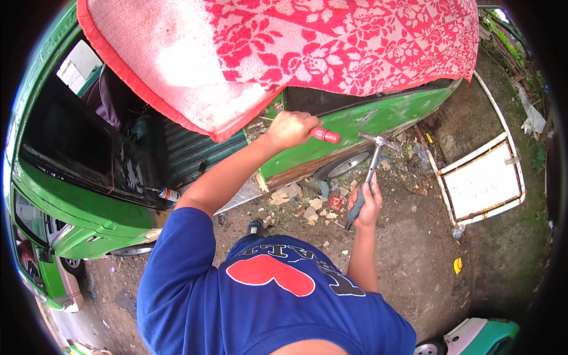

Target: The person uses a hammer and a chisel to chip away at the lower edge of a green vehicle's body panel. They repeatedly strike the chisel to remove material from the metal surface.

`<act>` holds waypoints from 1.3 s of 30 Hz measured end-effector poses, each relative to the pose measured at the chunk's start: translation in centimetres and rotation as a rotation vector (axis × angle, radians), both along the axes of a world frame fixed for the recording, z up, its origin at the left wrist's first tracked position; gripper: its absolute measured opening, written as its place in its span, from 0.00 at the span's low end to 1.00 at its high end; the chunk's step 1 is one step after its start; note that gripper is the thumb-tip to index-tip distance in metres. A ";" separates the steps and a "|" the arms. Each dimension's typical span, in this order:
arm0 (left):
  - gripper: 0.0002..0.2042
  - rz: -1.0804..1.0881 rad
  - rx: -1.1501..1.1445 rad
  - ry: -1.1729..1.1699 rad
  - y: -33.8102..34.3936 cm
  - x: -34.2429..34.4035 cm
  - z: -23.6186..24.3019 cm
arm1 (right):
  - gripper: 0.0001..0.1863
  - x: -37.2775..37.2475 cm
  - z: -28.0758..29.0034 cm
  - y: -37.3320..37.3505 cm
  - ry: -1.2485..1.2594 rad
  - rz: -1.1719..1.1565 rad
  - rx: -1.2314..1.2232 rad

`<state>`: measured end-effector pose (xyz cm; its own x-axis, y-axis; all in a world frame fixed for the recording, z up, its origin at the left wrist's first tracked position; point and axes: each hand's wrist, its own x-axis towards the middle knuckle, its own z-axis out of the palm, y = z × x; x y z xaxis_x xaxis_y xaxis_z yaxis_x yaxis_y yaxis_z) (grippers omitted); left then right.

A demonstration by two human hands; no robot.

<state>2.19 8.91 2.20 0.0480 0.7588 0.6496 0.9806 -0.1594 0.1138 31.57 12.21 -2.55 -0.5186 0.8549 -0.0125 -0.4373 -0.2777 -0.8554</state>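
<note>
My left hand (291,129) is closed around the red handle of a screwdriver (325,135). Its thin shaft points left, to the rusty door-edge area of the green vehicle (349,127); whether the tip touches metal cannot be told. Lower and to the right, my right hand (369,204) grips a hammer (374,163) by its dark grey handle. The metal hammer head is raised beyond the hand, to the right of the screwdriver handle and apart from it. A red and pink floral blanket (331,47) drapes over the vehicle's roof, just beyond my left hand.
The vehicle's open side shows a ribbed floor (195,142) at left, with a spray can (169,194) near its edge. Broken chips (310,213) litter the dirt by the wheel (346,167). A rusty white door frame (482,180) lies at right. Another vehicle (482,337) stands bottom right.
</note>
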 end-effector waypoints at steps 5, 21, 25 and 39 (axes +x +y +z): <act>0.16 -0.083 0.107 0.000 -2.1 0.6 -0.6 | 0.32 1.1 -1.3 -0.4 -0.039 0.025 0.049; 0.18 -0.034 0.156 -0.412 -10.8 1.0 -7.0 | 0.30 4.9 -2.6 -2.5 -0.134 0.095 0.054; 0.12 0.116 0.184 -0.422 -15.1 1.7 -9.4 | 0.30 6.1 -2.5 -3.2 -0.179 0.102 0.034; 0.05 0.224 0.125 -1.065 -22.3 5.8 -14.3 | 0.17 10.8 -3.7 -4.5 -0.356 0.294 0.027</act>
<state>7.98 -13.40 -12.13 -0.7146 0.6062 0.3491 0.3975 -0.0586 0.9157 42.35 7.67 -6.22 -0.7062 0.6749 -0.2139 -0.0209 -0.3219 -0.9466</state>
